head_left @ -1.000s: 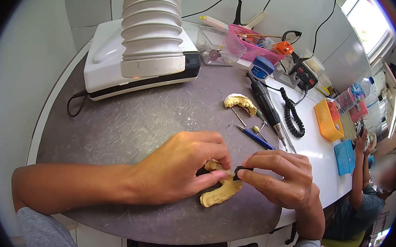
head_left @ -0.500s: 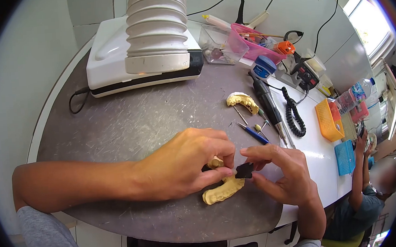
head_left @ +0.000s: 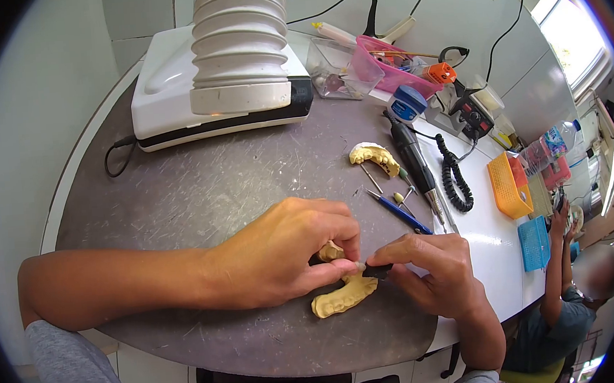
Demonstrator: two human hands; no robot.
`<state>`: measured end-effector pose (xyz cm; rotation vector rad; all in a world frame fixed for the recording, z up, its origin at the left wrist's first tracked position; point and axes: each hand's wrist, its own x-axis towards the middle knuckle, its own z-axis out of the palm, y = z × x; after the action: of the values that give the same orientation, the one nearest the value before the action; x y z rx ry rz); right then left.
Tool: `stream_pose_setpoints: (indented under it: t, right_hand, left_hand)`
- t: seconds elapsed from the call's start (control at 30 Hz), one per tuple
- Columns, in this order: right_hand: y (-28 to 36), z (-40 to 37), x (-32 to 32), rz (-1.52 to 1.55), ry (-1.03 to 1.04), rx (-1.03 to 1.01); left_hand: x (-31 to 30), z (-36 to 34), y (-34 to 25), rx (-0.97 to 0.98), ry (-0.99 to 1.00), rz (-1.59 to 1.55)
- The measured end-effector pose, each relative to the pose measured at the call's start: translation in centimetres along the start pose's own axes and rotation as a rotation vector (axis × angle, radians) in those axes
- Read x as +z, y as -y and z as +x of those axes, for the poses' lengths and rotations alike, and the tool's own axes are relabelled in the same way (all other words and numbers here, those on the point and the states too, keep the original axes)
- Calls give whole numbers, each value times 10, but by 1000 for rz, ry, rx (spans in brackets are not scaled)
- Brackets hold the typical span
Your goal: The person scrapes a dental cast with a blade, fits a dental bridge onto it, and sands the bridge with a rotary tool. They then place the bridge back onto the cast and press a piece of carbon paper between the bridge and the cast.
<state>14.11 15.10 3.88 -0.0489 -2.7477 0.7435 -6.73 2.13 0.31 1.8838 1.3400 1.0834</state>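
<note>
My left hand (head_left: pixel 290 253) is closed, thumb and fingers pinched around a small whitish piece (head_left: pixel 361 267) that looks like a dental crown. A tan stone die (head_left: pixel 331 252) shows between that thumb and forefinger, partly hidden by them. Between the thumb and forefinger of my right hand (head_left: pixel 433 268) is a thin black sheet (head_left: pixel 378 270), its near edge right at the whitish piece. Just below both hands, a yellow dental arch model (head_left: pixel 344 299) lies on the grey bench (head_left: pixel 201 199), its upper part covered by my fingers.
Beyond my hands are another yellow-and-white dental model (head_left: pixel 376 159), a blue-handled tool (head_left: pixel 399 212) and a black handpiece (head_left: pixel 415 159) with coiled cord. A white machine with a ribbed hose (head_left: pixel 240 47) stands at the back. A co-worker (head_left: pixel 564 309) sits at the right.
My right forefinger has come down over the black sheet and moved left, so less of the sheet shows and it sits tilted. My left hand has barely shifted.
</note>
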Motion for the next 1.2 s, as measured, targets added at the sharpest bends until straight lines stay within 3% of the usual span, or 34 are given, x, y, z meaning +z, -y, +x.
stream_pose_setpoints:
  t: [0.4,0.47,0.5,0.57,0.7,0.77,0.83,0.97,1.03,1.2]
  right_hand:
    - [-3,-2,-2,11,-24,19]
    - [-7,0,-3,-33,-150,-47]
    - [-6,1,-5,-36,-153,-49]
    - [-3,1,-8,-144,-305,61]
    - [-16,-3,-9,-6,-422,85]
    - [-16,-4,-11,21,-417,98]
    - [-15,-5,-13,-10,-379,88]
    - [-10,-6,-11,28,-374,78]
    - [-4,-7,-13,36,-310,64]
    - [0,-12,-10,130,-320,81]
  left_hand:
    - [-1,-2,0,0,12,16]
    - [0,-4,-1,7,26,30]
    - [1,-5,-1,101,-23,106]
    - [0,-7,0,199,-70,186]
    - [-5,-8,0,237,6,255]
    - [-5,-9,-3,234,-6,292]
    - [1,-15,-12,150,-139,446]
    - [11,-21,-21,131,-116,428]
    - [15,-19,-16,318,-8,320]
    - [8,-10,-14,376,-16,226]
